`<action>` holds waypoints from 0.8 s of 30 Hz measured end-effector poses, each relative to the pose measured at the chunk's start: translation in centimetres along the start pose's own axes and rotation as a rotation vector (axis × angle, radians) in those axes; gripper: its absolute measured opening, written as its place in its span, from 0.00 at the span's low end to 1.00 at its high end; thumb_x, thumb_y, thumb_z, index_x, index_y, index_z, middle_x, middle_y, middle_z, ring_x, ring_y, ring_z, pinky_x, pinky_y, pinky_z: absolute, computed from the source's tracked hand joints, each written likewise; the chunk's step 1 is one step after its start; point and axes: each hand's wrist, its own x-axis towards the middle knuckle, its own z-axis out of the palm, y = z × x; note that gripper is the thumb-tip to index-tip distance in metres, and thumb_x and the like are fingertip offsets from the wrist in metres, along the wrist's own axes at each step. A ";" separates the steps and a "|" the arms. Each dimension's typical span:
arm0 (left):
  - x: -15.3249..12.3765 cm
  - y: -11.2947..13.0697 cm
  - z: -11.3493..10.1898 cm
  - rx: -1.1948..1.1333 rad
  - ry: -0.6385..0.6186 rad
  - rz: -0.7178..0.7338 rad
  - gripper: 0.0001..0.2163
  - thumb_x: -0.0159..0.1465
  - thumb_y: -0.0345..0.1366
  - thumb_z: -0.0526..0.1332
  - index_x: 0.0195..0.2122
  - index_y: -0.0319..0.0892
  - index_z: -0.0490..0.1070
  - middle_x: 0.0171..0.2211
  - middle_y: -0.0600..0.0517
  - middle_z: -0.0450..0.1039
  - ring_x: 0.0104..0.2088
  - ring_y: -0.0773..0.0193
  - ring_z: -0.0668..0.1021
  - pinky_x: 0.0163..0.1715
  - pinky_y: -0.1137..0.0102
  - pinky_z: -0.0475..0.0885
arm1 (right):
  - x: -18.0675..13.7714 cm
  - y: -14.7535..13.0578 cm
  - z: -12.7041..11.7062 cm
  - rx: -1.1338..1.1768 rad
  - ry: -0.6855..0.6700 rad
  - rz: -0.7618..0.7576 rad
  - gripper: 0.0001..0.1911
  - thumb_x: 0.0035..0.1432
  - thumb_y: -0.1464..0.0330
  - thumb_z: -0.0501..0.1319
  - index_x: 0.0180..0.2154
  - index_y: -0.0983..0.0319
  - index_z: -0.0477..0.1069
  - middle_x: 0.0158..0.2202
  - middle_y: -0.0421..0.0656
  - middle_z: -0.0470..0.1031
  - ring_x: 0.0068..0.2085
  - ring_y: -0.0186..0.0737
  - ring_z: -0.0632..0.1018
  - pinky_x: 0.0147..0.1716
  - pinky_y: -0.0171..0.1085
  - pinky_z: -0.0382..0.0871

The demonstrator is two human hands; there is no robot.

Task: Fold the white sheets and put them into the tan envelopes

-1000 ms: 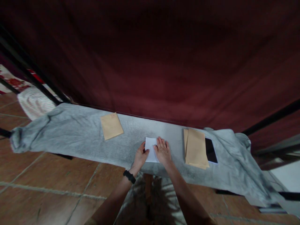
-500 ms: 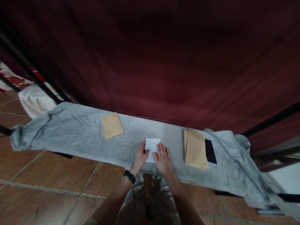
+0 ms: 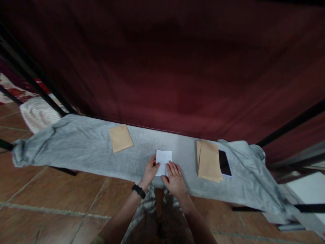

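A small sheet of white paper point(image 3: 164, 157), seemingly folded, lies on the grey cloth point(image 3: 96, 145) in front of me. My left hand point(image 3: 150, 171) is at the paper's left edge, its thumb over the edge and its fingers curled beside it, gripping it. Flat over the lower right part of the paper rests my right hand point(image 3: 175, 179), fingers stretched out. It hides that corner. A brown envelope point(image 3: 121, 138) lies apart on the left. Beyond my right hand is a stack of brown envelopes point(image 3: 210, 161).
A dark-screened phone or tablet point(image 3: 224, 163) lies partly under the envelope stack. Behind the narrow cloth-covered surface hangs a dark red curtain point(image 3: 172, 84). Black metal bars point(image 3: 291, 123) stand at both sides. Brown floor tiles point(image 3: 63, 193) show below.
My right hand has slid a little toward me along the paper's right side, uncovering more of its upper part. My left hand stays at the left edge. The view has shifted slightly.
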 end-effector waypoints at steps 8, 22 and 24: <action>-0.5 1.4 -0.2 -0.091 0.004 -0.054 0.26 0.47 0.34 0.70 0.49 0.37 0.74 0.27 0.55 0.74 0.26 0.64 0.75 0.26 0.71 0.68 | 0.0 -0.6 0.1 0.033 0.031 0.039 0.30 0.65 0.62 0.57 0.65 0.65 0.61 0.68 0.53 0.60 0.67 0.50 0.63 0.67 0.52 0.50; -0.7 2.9 0.2 -0.305 -0.171 -0.245 0.20 0.57 0.48 0.70 0.43 0.37 0.75 0.32 0.47 0.80 0.31 0.62 0.81 0.35 0.69 0.75 | 3.9 -0.2 -1.2 1.132 0.347 0.684 0.31 0.62 0.46 0.52 0.45 0.64 0.76 0.45 0.50 0.81 0.44 0.49 0.81 0.43 0.44 0.75; -0.7 2.9 0.8 -0.340 -0.244 -0.296 0.18 0.56 0.45 0.71 0.42 0.38 0.75 0.34 0.45 0.80 0.34 0.60 0.82 0.38 0.68 0.76 | 4.3 -0.4 -1.1 1.274 0.381 0.725 0.31 0.57 0.45 0.57 0.47 0.64 0.75 0.47 0.49 0.81 0.46 0.49 0.80 0.44 0.44 0.76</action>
